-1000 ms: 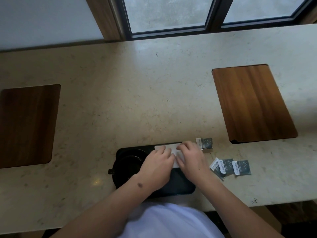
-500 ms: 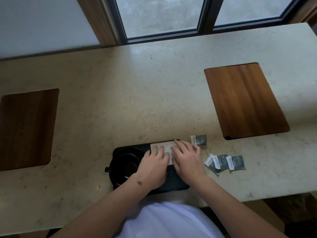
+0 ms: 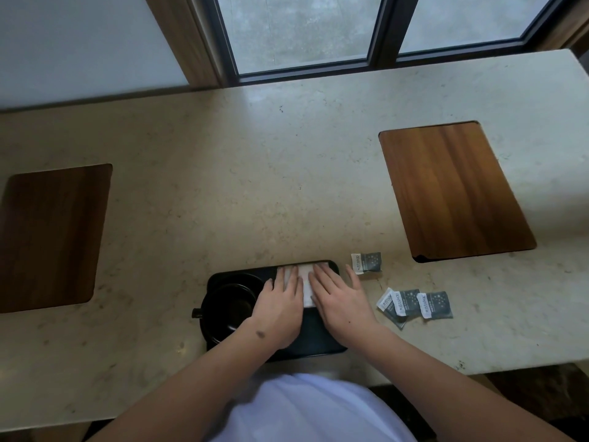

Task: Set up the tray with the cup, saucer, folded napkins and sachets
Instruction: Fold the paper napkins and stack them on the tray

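Observation:
A black tray (image 3: 322, 346) lies at the near edge of the stone counter. On its left part a black cup (image 3: 228, 306) sits on a black saucer (image 3: 210, 333), handle pointing left. A white folded napkin (image 3: 306, 282) lies across the tray's far right part. My left hand (image 3: 280, 311) and my right hand (image 3: 342, 301) both rest flat on the napkin, fingers spread and pointing away from me. Grey sachets lie on the counter right of the tray: one (image 3: 366, 262) by the tray's far corner, three overlapping (image 3: 414, 305) nearer me.
Two dark wooden boards are set into the beige counter, one at the left (image 3: 47, 237) and one at the right (image 3: 452, 193). A window with dark frames (image 3: 382, 36) runs along the back. The counter's near edge passes just below the tray.
Both hands have flattened out on the napkin, fingers now straighter and spread. The view has shifted slightly; the tray, cup and sachets stay in place.

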